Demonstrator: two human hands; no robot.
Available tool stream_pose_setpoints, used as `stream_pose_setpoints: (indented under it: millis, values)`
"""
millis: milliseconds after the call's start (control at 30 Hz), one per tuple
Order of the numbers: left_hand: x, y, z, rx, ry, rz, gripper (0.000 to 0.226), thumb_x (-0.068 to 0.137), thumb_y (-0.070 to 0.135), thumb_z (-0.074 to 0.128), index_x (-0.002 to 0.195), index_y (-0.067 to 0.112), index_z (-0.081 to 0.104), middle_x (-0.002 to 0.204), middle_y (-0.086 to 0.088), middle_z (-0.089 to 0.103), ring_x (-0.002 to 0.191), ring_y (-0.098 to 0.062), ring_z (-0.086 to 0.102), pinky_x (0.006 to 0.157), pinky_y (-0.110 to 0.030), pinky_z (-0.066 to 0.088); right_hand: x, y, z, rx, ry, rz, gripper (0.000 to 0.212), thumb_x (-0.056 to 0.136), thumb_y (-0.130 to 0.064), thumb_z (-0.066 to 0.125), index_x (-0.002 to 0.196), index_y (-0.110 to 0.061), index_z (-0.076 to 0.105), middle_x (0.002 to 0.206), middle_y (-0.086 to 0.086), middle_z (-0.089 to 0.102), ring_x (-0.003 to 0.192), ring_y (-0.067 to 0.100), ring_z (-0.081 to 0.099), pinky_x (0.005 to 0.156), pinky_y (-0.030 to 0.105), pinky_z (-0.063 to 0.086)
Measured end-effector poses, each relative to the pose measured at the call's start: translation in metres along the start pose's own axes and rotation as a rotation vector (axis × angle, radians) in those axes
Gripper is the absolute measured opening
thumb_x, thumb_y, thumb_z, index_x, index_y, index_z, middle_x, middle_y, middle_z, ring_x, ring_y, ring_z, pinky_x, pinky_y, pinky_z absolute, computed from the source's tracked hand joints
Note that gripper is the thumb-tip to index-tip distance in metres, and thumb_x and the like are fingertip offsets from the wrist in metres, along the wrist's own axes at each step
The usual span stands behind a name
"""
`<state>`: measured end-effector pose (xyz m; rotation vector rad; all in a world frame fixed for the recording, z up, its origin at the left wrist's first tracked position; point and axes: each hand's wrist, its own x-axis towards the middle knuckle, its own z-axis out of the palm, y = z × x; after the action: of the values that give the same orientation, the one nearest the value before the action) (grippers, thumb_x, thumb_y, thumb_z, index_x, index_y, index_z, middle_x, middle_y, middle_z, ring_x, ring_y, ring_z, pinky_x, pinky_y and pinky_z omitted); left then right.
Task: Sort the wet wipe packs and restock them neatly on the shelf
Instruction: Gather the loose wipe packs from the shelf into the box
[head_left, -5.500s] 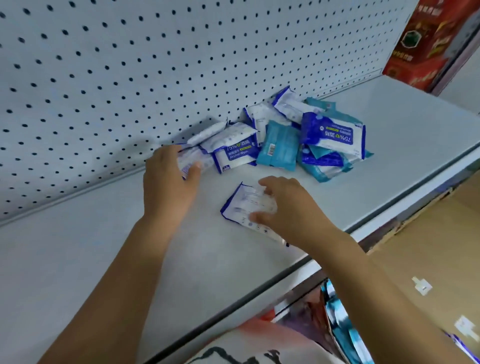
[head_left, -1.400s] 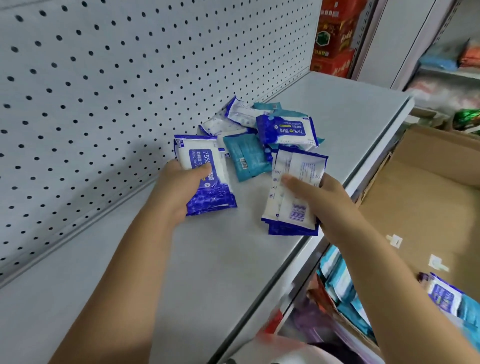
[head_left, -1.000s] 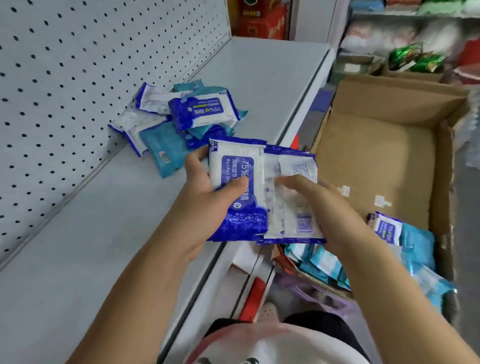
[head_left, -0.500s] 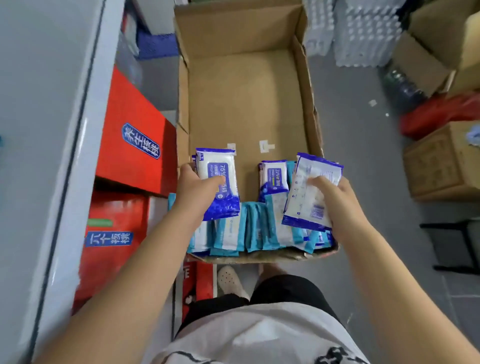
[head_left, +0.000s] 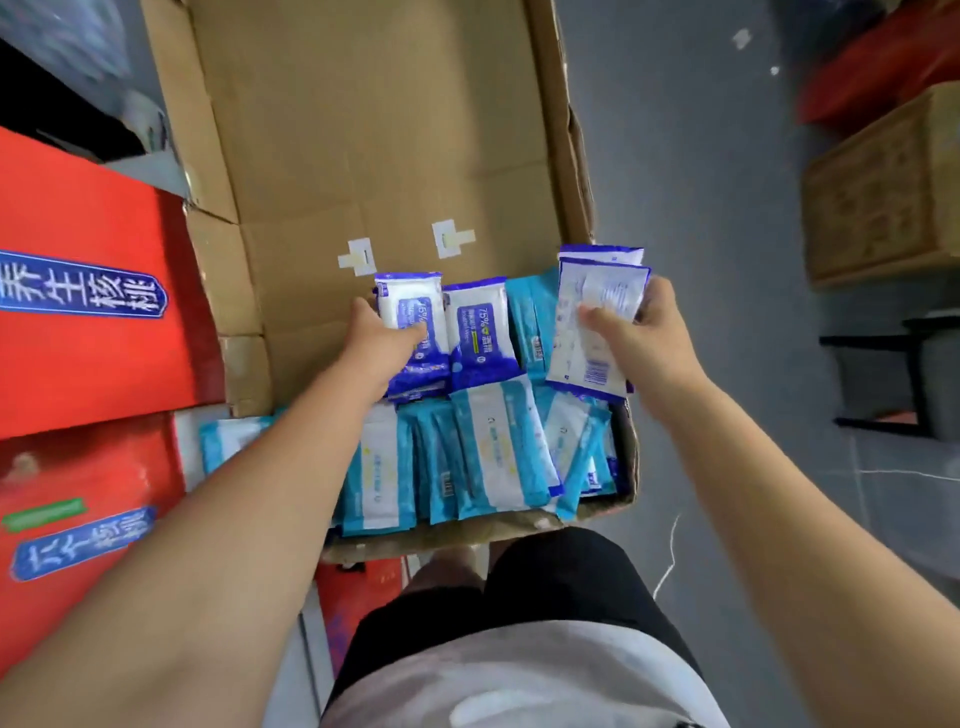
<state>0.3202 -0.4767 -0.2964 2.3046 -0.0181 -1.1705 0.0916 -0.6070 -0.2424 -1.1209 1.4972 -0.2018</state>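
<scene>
I look down into an open cardboard box (head_left: 374, 130) on the floor. My left hand (head_left: 376, 345) grips a dark-blue and white alcohol wipe pack (head_left: 410, 312), low in the box beside a second dark-blue pack (head_left: 480, 332) that stands there. My right hand (head_left: 636, 332) holds a small stack of dark-blue packs (head_left: 592, 322), back side up, above the box's right edge. Several light-blue wipe packs (head_left: 467, 457) stand in a row at the near end of the box. The shelf is out of view.
Red cartons with blue labels (head_left: 78, 312) are stacked on the left beside the box. Grey floor lies to the right, with a brown box (head_left: 883, 187) and a dark chair frame (head_left: 893, 384). My legs are below the box.
I turned from the shelf, carrying a pack in the left hand and a stack in the right, to the floor box. The left pack has dropped down among the packs there.
</scene>
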Motion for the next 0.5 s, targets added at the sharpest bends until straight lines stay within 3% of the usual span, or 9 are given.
stream_pose_setpoints:
  millis: [133,233,300,500]
  values:
    - [0.014,-0.008,0.004,0.093,-0.027,-0.034,0.041,0.094,0.016,0.074,0.116,0.013,0.041,0.11,-0.003,0.062,0.093,-0.02,0.065,0.081,-0.039,0.057,0.024,0.005,0.011,-0.147,-0.047,-0.069,0.045,0.091,-0.027,0.071,0.124,-0.022,0.042,0.112,-0.007,0.064,0.098,0.01,0.068,0.087,0.04,0.06]
    - [0.016,-0.012,0.002,0.216,0.005,-0.009,0.046,0.089,0.032,0.077,0.118,0.012,0.046,0.12,-0.008,0.059,0.105,-0.026,0.064,0.092,-0.043,0.055,0.034,0.006,0.03,-0.306,-0.121,-0.161,0.062,0.09,-0.027,0.072,0.137,-0.021,0.034,0.121,-0.007,0.06,0.101,0.006,0.063,0.089,0.031,0.053]
    - [0.017,-0.017,0.002,0.363,0.075,0.009,0.056,0.085,0.043,0.075,0.122,0.009,0.052,0.132,-0.014,0.05,0.119,-0.034,0.058,0.102,-0.048,0.051,0.038,0.009,0.041,-0.392,-0.135,-0.222,0.074,0.089,-0.03,0.074,0.146,-0.022,0.028,0.135,-0.002,0.053,0.114,0.01,0.058,0.094,0.03,0.049]
    - [-0.013,-0.021,-0.007,0.447,0.167,0.175,0.057,0.099,0.034,0.063,0.145,0.006,0.044,0.148,-0.018,0.04,0.137,-0.035,0.043,0.11,-0.043,0.039,0.035,0.016,0.05,-0.706,0.045,-0.36,0.085,0.092,-0.035,0.069,0.157,-0.012,0.018,0.156,0.006,0.029,0.142,0.022,0.034,0.113,0.041,0.041]
